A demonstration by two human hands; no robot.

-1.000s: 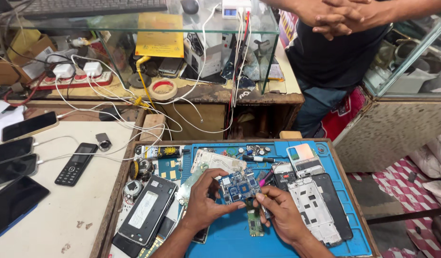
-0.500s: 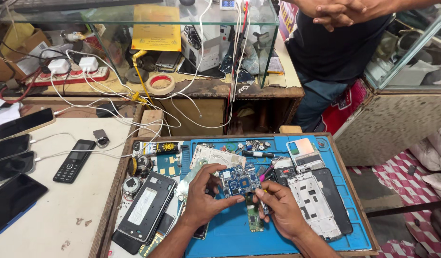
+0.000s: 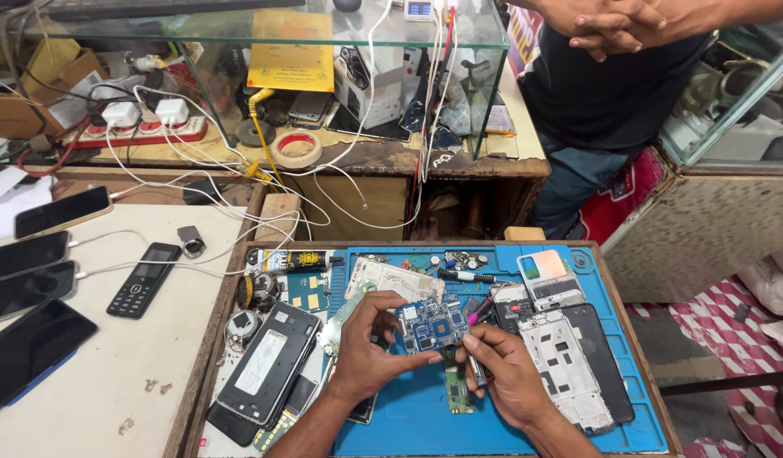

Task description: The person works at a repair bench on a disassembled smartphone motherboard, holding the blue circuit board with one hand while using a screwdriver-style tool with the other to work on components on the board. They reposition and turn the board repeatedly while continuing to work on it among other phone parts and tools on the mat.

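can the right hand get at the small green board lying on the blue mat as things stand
Probably yes. The small green board lies on the blue mat just beside the right hand, with nothing over it. But that hand's grip is taken by a thin tool, so it would need freeing first.

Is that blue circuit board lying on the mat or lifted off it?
Lifted. The left hand holds the blue circuit board by its edge above the blue work mat, while the right hand touches its lower edge.

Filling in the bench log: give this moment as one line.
left hand: holds blue circuit board | right hand: pinches thin tool beside board | under them: blue work mat
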